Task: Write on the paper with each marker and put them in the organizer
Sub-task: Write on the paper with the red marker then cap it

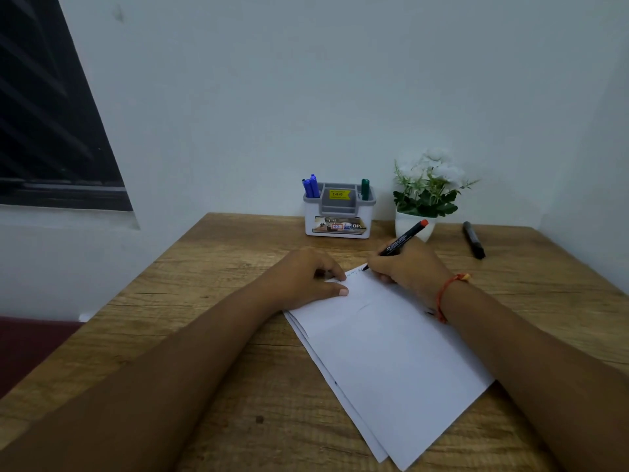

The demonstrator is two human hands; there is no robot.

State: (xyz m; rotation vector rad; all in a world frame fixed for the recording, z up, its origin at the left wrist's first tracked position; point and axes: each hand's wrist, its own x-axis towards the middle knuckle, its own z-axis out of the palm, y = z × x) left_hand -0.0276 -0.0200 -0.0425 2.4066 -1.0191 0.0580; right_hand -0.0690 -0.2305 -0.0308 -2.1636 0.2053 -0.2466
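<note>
The worktop (211, 352) nearest me is wood-look board, brown and yellow with a coarse running grain and 1 small dark spot. On it lies the paper (391, 362), smooth white sheets laid askew, at least 2 of them, their left edges fanned a little apart; a faint crease crosses the upper part, and small faint marks sit by the far edge.

My left grip (306, 279) rests on the paper's far left corner, holding nothing; the thumb lies flat on the sheet and the fingers are loosely bent, tips down on it. My right grip (410, 270) is closed around the red-ended marker (403, 240), with a thin orange thread bracelet (446, 294) round the wrist. The marker is a slim black barrel with white lettering; its red end tilts up and away from me and its dark tip touches the paper near the far edge.

Farther off, a black marker (473, 240) lies flat on the bare wood to the right, well apart from the organizer (337, 229). That is a small white plastic box with a grey compartmented top, a yellow sticker and a printed label on its front; blue markers (311, 187) stand in its left compartment and 1 green marker (365, 189) in its right. Just beside it is a round white pot (406, 223) of green leaves and white flowers, close to the pale matte wall (306, 80).
</note>
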